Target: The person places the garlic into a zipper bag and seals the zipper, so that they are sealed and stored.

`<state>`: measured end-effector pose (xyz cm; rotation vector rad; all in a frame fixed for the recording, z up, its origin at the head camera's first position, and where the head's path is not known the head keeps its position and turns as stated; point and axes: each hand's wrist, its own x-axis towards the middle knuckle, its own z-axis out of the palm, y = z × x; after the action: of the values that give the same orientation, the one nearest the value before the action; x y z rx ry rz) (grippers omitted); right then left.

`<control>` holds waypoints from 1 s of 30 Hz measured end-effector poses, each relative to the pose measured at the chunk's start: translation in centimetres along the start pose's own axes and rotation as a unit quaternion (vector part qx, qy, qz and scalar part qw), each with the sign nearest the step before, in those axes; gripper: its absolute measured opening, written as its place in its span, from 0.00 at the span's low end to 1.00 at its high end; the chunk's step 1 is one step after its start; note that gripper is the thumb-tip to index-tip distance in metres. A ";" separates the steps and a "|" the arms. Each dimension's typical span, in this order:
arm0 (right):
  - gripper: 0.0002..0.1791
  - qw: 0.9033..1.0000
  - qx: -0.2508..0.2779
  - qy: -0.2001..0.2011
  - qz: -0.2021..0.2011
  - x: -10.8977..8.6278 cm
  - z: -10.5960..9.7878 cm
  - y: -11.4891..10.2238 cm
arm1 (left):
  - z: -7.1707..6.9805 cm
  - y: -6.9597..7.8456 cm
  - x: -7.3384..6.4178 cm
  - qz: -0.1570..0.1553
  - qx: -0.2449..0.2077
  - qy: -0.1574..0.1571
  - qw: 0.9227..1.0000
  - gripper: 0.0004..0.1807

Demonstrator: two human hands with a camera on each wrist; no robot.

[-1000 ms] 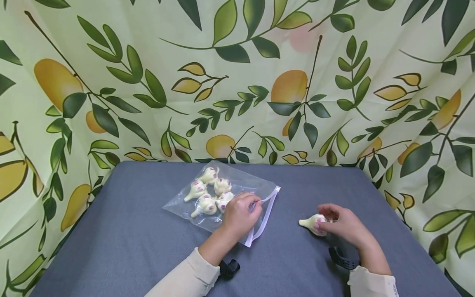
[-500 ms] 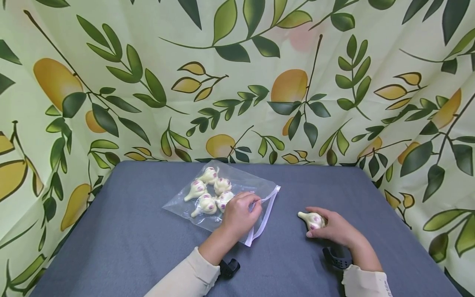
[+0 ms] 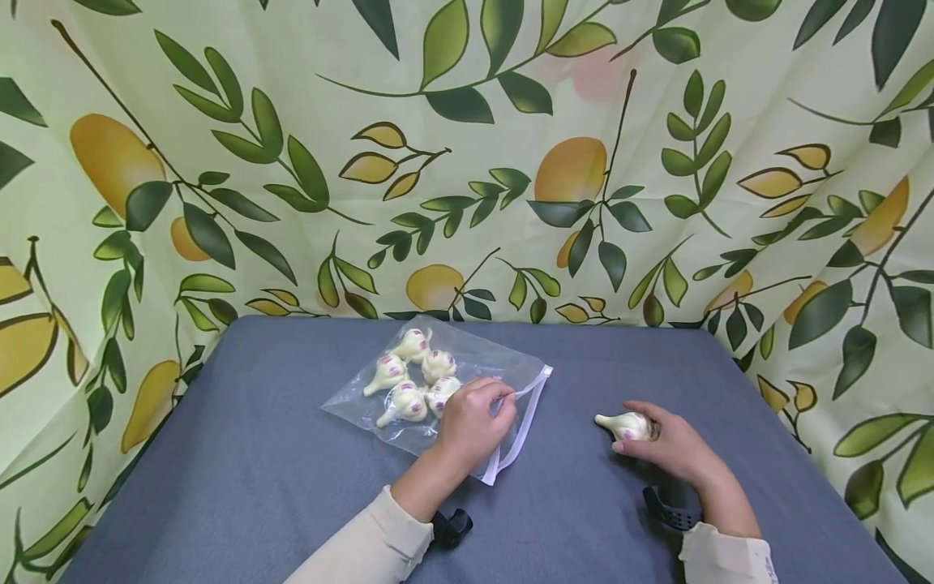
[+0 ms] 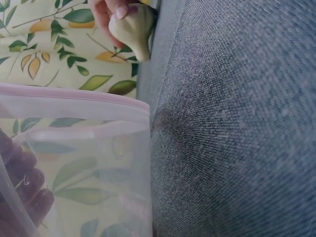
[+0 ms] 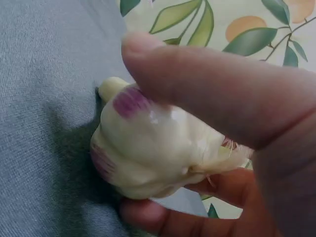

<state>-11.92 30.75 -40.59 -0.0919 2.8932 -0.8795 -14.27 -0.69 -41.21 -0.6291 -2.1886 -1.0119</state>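
A clear zip bag [image 3: 503, 357] lies on the table with several white garlic bulbs [image 3: 405, 401] with purple marks inside. My left hand [image 3: 473, 422] pinches the bag near its open mouth; in the left wrist view, its fingers [image 4: 32, 192] show behind the clear plastic. To the right of the bag, my right hand [image 3: 679, 444] holds another garlic bulb [image 3: 629, 427], stem pointing left. The right wrist view has the thumb [image 5: 192, 84] on one side of this bulb [image 5: 143, 143] and fingers on the other, with its roots toward the palm.
A grey-blue cloth covers the table [image 3: 292, 503]. Behind and at both sides hangs a curtain [image 3: 467, 162] printed with leaves and fruit. Dark wrist straps [image 3: 671, 511] sit on both arms.
The garlic bulb in my right hand has turned and shifted slightly, first left, then back right. My left hand and the bag keep their place.
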 end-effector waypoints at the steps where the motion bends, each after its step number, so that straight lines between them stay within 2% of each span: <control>1: 0.43 1.000 -0.003 0.001 -0.001 0.0 0.1 0.1 | 0.0 0.0 0.0 0.001 0.001 0.002 1.000 0.04; 6: 0.43 1.000 -0.001 -0.012 -0.007 0.2 0.3 0.3 | 0.0 0.0 -0.1 0.004 0.000 0.006 1.000 0.04; 11: 0.44 0.999 0.029 -0.028 -0.016 0.1 0.1 0.4 | 0.0 -0.1 -0.1 0.007 -0.002 0.009 1.000 0.04; 20: 0.41 0.997 0.069 -0.007 -0.020 0.5 0.6 0.8 | 0.1 -0.1 0.0 0.005 -0.002 0.007 1.000 0.04; 30: 0.39 0.988 0.149 -0.026 -0.040 1.2 2.2 -2.0 | 0.0 0.0 0.0 0.008 0.003 0.009 1.000 0.04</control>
<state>-12.75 27.76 -41.35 -0.2023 2.6897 -1.2918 -14.31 -0.65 -41.20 -0.6315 -2.1666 -0.9981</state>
